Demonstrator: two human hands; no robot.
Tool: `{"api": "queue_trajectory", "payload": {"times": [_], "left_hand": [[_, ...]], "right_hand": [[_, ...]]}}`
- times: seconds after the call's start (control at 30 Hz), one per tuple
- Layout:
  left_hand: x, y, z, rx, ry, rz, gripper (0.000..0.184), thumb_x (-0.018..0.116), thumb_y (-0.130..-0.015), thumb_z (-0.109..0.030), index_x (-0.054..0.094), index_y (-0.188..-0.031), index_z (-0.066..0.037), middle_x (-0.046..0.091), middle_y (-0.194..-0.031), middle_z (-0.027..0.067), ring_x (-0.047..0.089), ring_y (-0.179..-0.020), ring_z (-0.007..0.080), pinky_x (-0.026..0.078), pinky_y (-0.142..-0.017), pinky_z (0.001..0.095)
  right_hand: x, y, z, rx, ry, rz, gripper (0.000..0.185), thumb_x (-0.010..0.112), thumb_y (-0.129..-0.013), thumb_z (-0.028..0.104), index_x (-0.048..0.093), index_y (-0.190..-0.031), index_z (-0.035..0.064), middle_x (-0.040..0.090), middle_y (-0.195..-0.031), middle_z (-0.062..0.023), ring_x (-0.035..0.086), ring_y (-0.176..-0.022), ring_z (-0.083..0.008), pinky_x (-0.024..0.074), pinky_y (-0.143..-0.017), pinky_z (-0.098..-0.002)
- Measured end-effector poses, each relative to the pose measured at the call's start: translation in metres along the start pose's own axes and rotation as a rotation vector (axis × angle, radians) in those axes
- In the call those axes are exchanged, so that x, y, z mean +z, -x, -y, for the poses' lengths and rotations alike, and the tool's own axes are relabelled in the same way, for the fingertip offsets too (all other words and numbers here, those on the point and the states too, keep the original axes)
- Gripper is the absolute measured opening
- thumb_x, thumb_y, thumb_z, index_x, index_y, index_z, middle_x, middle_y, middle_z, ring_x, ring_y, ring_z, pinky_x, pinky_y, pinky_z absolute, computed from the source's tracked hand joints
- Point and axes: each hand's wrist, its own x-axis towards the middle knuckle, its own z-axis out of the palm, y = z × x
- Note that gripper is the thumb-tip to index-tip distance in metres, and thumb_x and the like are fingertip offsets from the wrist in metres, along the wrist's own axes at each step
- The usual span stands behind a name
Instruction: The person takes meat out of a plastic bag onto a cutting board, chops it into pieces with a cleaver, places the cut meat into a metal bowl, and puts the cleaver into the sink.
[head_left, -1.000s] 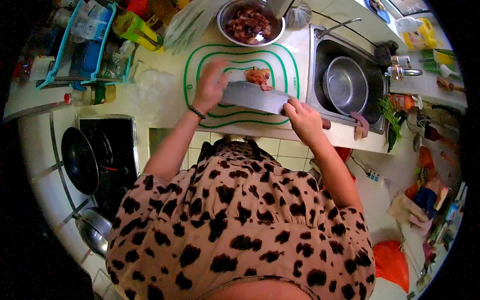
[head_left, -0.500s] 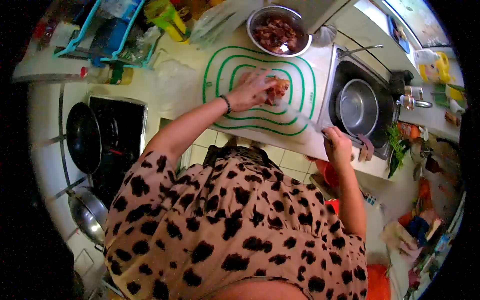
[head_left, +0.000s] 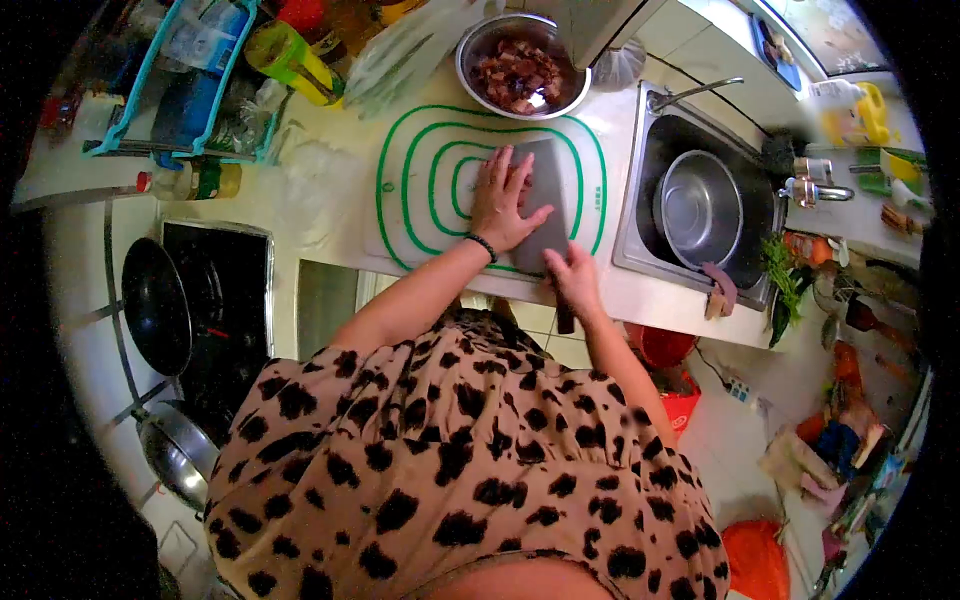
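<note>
My right hand (head_left: 573,284) is closed round the dark handle of a broad cleaver (head_left: 542,205), whose blade lies over the green-lined cutting board (head_left: 404,215). My left hand (head_left: 504,205) has its fingers spread, reaching over the board against the left side of the blade. The piece of meat seen earlier is hidden by the hand and blade. Behind the board stands a metal bowl of cut meat (head_left: 517,76).
At the right is a sink (head_left: 640,215) with a metal basin (head_left: 700,210) and a cloth on its front edge. A stove (head_left: 240,300) with a wok is at the left. A blue rack (head_left: 205,90), bottles and plastic bags stand at the back left.
The cleaver has swung from crosswise to nearly front-to-back and moved left with my right hand. My left hand first moved onto the meat and is now beside the blade. The view has shifted.
</note>
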Motion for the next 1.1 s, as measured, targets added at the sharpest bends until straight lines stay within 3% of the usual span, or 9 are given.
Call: {"api": "queue_trajectory", "payload": {"times": [0.17,0.33,0.43,0.6,0.67,0.77,0.87,1.0,1.1], "left_hand": [[-0.013,0.016,0.011,-0.135,0.133,-0.168,0.056,0.072,-0.076,-0.022,0.053,-0.127,-0.012,0.037,-0.143,0.0163,0.032,-0.132,0.0407,0.027,-0.108,0.0528],[-0.06,-0.018,-0.022,-0.014,-0.037,-0.257,0.047,0.069,-0.079,-0.018,0.053,-0.123,-0.01,0.04,-0.137,0.017,0.036,-0.126,0.0402,0.029,-0.106,0.0515],[-0.061,-0.093,-0.021,0.172,0.075,-0.415,0.027,0.067,-0.081,-0.017,0.053,-0.102,-0.007,0.048,-0.114,0.0163,0.044,-0.11,0.0381,0.036,-0.094,0.0492],[-0.012,-0.194,0.053,0.061,0.173,-0.284,0.023,0.064,-0.085,-0.02,0.058,-0.103,-0.007,0.058,-0.109,0.0163,0.05,-0.108,0.0357,0.035,-0.097,0.0499],[0.009,-0.203,0.087,0.15,-0.294,-0.161,0.024,0.063,-0.087,-0.027,0.062,-0.101,-0.008,0.058,-0.119,0.0157,0.052,-0.112,0.036,0.038,-0.097,0.0501],[-0.007,-0.215,0.095,0.341,-0.214,-0.081,0.029,0.061,-0.088,-0.032,0.065,-0.103,-0.008,0.057,-0.125,0.0145,0.049,-0.119,0.0356,0.035,-0.101,0.0522],[-0.015,-0.228,0.108,0.223,0.12,0.017,0.028,0.06,-0.086,-0.034,0.068,-0.102,-0.012,0.05,-0.136,0.0105,0.038,-0.131,0.0323,0.025,-0.107,0.0558],[-0.068,-0.191,0.042,0.379,-0.309,-0.151,0.029,0.062,-0.085,-0.03,0.065,-0.113,-0.021,0.034,-0.148,0.0113,0.031,-0.135,0.0346,0.023,-0.106,0.0611],[-0.075,-0.166,0.027,0.325,-0.036,0.102,0.048,0.063,-0.085,-0.032,0.054,-0.13,-0.017,0.028,-0.151,0.0107,0.029,-0.138,0.0338,0.015,-0.11,0.0617]], "right_hand": [[0.041,0.002,-0.007,-0.181,-0.059,0.08,0.029,0.067,-0.087,0.018,0.061,-0.105,-0.0037,0.065,-0.069,-0.0097,0.058,-0.057,-0.0158,0.0465,-0.055,-0.0322],[0.019,0.033,0.086,-0.293,0.088,0.086,0.022,0.062,-0.091,0.013,0.059,-0.105,-0.0028,0.06,-0.067,-0.002,0.054,-0.057,-0.011,0.044,-0.052,-0.0276],[0.004,0.027,0.134,-0.183,-0.039,-0.038,0.016,0.062,-0.09,0.013,0.058,-0.093,-0.0019,0.059,-0.062,-0.0043,0.054,-0.053,-0.0117,0.0429,-0.05,-0.0271],[-0.029,0.006,0.138,-0.217,-0.035,-0.212,0.017,0.062,-0.09,0.012,0.061,-0.099,-0.001,0.062,-0.066,-0.006,0.056,-0.05,-0.0119,0.0444,-0.046,-0.0272],[-0.041,0.017,0.131,-0.194,-0.122,-0.238,0.014,0.062,-0.09,0.011,0.059,-0.095,-0.001,0.059,-0.065,-0.0037,0.053,-0.049,-0.01,0.0414,-0.045,-0.0255],[-0.056,0.036,0.115,-0.161,-0.121,-0.288,0.011,0.061,-0.091,0.01,0.058,-0.094,-0.0003,0.06,-0.068,-0.0031,0.052,-0.051,-0.0094,0.0403,-0.045,-0.0248],[-0.064,0.05,0.102,-0.121,-0.167,-0.256,0.014,0.059,-0.092,0.011,0.058,-0.101,0.0006,0.058,-0.07,-0.0009,0.051,-0.052,-0.0087,0.04,-0.046,-0.0232],[-0.065,0.054,0.084,0.039,-0.419,-0.14,0.017,0.061,-0.091,0.013,0.056,-0.103,0.0026,0.058,-0.073,-0.0025,0.052,-0.053,-0.0105,0.0395,-0.046,-0.024],[-0.059,0.056,0.086,0.063,-0.507,-0.113,0.018,0.062,-0.091,0.015,0.055,-0.102,0.003,0.056,-0.073,-0.0025,0.052,-0.053,-0.0113,0.0399,-0.046,-0.0241]]}}
